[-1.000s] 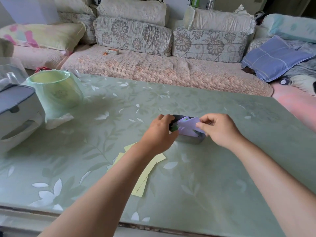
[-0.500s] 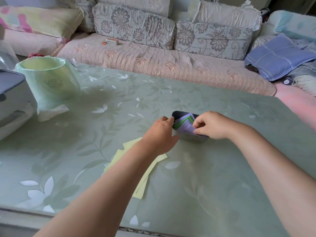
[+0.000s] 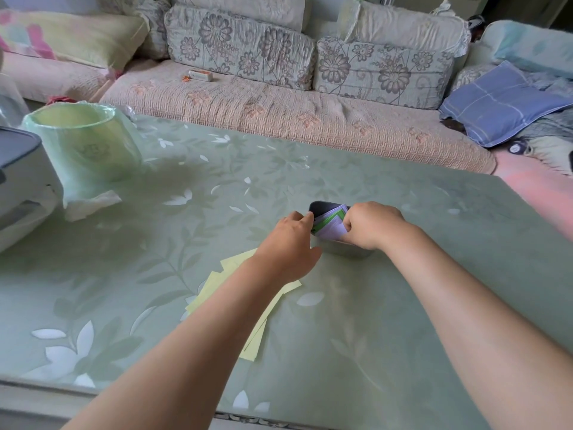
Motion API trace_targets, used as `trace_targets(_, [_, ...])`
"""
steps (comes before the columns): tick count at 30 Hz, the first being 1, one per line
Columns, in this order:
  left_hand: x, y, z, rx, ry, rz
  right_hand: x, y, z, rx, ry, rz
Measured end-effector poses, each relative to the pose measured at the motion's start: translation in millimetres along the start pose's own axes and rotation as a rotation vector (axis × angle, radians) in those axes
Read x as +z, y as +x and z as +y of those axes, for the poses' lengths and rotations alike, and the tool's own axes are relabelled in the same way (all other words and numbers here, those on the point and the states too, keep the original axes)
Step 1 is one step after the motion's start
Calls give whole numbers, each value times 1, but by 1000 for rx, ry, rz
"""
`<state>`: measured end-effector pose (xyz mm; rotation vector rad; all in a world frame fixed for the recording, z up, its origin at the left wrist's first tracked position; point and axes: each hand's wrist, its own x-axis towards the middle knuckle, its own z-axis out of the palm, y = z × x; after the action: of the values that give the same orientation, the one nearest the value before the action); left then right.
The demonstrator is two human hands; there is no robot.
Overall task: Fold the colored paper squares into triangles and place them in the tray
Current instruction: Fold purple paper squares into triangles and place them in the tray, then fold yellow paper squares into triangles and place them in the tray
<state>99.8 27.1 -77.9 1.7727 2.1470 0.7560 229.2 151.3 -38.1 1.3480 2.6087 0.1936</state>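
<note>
1. Tray (image 3: 347, 252): a small dark tin on the table (image 3: 418, 321), at 1 o'clock from the yellow squares (image 3: 231, 265). Its long axis appears to run from 10 to 4 o'clock.
2. Folded papers (image 3: 331, 228): purple and green, packed on edge inside the tray. Their upper edges stand above the rim and lean toward 12 o'clock. The fold direction cannot be made out.
3. Left hand (image 3: 286, 243): fingers curled round the tray's 9 o'clock end, steadying it.
4. Right hand (image 3: 373, 225): fingers curled down onto the purple piece, holding it in at the 3 o'clock end.
5. Risk: the tray looks full, so the papers may spring up or spill once the pressure goes.
6. Risk: an off-centre push could tip or skid the tin on the smooth cloth if the left hand's hold loosens.
7. Risk: the left forearm lies over the yellow squares and could drag them toward the table's 6 o'clock edge.
</note>
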Motion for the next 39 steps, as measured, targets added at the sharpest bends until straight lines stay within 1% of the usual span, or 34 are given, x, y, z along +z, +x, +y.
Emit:
trace_targets(2, [1, 0, 0, -6, -13, 1, 1, 1, -3, 15, -46, 52])
trace_targets(4, [1, 0, -1, -16, -31, 5, 1, 2, -4, 10, -43, 87])
trace_targets(9, [4, -1, -1, -42, -128, 21, -2, -1, 2, -30, 70, 50])
trace_targets(13, [3, -1, -1, -53, -123, 22, 2, 1, -4, -19, 39, 71])
trace_targets(17, [3, -4, -1, -49, -124, 21, 3, 3, -4, 8, 30, 136])
trace_targets(21, [-1, -5, -2, -48, -146, 4, 2, -1, -5, 6, 54, 155])
trace_targets(23, [-6, -7, -5, -45, -120, 11, -3, -5, -6, 18, 83, 170])
trace_targets(26, [-20, -14, -15, -44, -64, 32, -18, -18, -12, 9, 140, 237])
trace_targets(29, [-36, -28, -31, -51, 1, 32, -27, -37, -31, -54, 346, 294])
trace_targets(31, [-48, -40, -40, -53, 86, -10, -27, -50, -47, -123, 504, 253])
trace_targets(34, [-63, -61, -51, -27, 179, -122, -22, -72, -68, -234, 665, 95])
trace_targets(36, [-69, -75, -57, -18, 217, -210, -15, -84, -80, -267, 656, 12])
trace_targets(39, [-72, -96, -67, -30, 283, -372, -5, -95, -97, -234, 587, -92])
